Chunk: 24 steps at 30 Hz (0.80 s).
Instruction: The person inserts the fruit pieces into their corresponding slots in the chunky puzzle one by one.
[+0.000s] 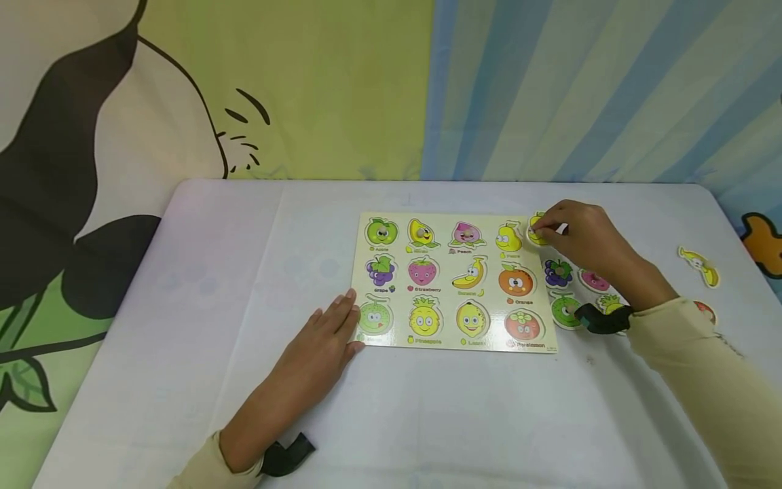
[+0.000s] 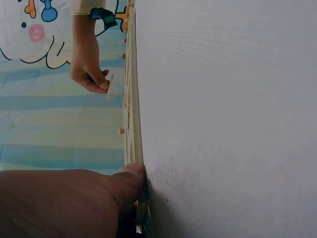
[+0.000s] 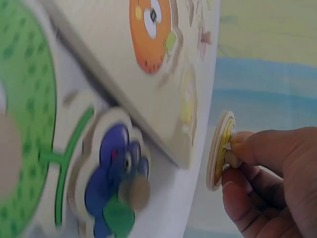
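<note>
A fruit puzzle board lies on the table, printed with rows of smiling fruits. My left hand rests at its lower left edge, fingers extended over the rim; in the left wrist view the thumb touches the board's side. Beyond the upper right corner, my right hand pinches a yellow fruit puzzle piece by its wooden peg. The right wrist view shows this piece held tilted up on edge, apart from the board. Which fruit it is, I cannot tell.
Right of the board lie loose pieces: a grape, a green melon, a pink one, a pineapple and a red one partly behind the sleeve. A banana piece lies farther right. Wooden pegs stick up from the board.
</note>
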{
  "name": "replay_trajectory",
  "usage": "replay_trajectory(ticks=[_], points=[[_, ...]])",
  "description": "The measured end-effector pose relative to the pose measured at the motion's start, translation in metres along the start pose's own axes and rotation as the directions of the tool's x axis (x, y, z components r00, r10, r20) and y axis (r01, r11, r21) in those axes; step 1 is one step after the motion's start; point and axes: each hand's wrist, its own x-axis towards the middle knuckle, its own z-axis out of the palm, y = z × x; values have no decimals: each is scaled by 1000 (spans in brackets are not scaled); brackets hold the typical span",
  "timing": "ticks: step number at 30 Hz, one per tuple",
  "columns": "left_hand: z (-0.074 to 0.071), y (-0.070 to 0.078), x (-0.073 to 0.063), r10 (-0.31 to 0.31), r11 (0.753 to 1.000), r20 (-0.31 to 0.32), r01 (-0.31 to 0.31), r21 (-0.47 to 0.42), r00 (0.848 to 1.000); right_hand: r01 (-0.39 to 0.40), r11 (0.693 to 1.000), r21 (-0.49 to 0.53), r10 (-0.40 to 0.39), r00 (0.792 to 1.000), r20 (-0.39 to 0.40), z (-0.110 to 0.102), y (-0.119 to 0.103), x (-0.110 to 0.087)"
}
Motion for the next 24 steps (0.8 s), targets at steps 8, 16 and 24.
replay_trajectory(ticks=[8, 16, 24], points=[[1, 0, 0, 3, 1000, -3, -3, 1, 1000, -7, 999, 47, 4, 998, 60, 18, -11, 9], [1, 0, 1, 3, 1000, -5, -3, -1, 1000, -29, 997, 65, 24, 996, 83, 28, -15, 16], [1, 0, 1, 8, 1000, -9, -7, 8, 1000, -20, 998, 60, 15, 997, 78, 31, -16, 19]])
